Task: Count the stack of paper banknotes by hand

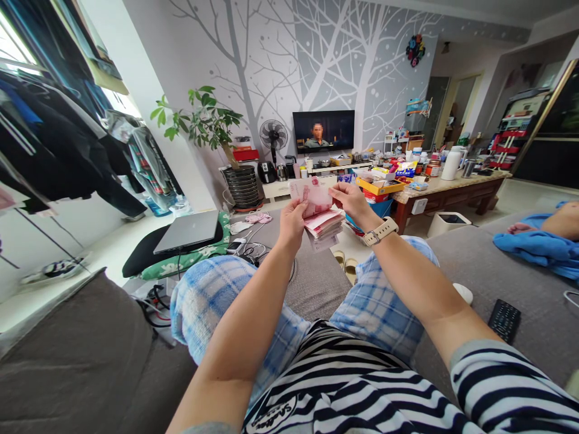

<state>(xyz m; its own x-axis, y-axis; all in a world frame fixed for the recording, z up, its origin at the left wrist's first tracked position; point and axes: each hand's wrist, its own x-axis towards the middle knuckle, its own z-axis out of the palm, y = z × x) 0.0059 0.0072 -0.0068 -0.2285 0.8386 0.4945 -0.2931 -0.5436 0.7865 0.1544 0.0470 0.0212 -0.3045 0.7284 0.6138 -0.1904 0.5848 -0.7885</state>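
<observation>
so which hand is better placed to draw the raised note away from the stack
Probably the right hand: it pinches the raised note near its right edge, while the left hand steadies the stack from the left side.

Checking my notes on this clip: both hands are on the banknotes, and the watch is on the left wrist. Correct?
Not quite: the head view shows the watch on the wrist of the right hand. Both it and the left hand are on the banknotes.
</observation>
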